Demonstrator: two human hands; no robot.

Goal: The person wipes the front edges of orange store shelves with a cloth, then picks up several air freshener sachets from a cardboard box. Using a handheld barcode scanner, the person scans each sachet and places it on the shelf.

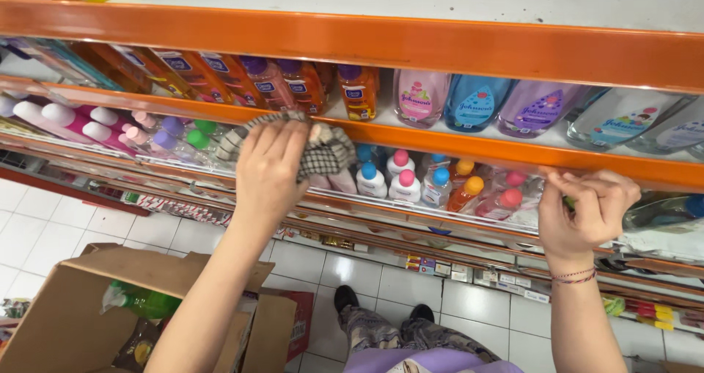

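Pressing a checked cloth (pixel 308 149) against the orange shelf edge (pixel 455 140), the left hand (pixel 268 169) is gripping it; the right hand (pixel 590 208) is closed, perhaps pinching something green.

Left hand (pixel 268 169) is pressing a checkered cloth (pixel 323 151) against the orange shelf edge (pixel 440 140), right hand (pixel 587 210) is gripping the edge further along, small bottles (pixel 389 181) sitting behind.

Pastel labelled bottles (pixel 477 101) on orange shelf (pixel 381 43)
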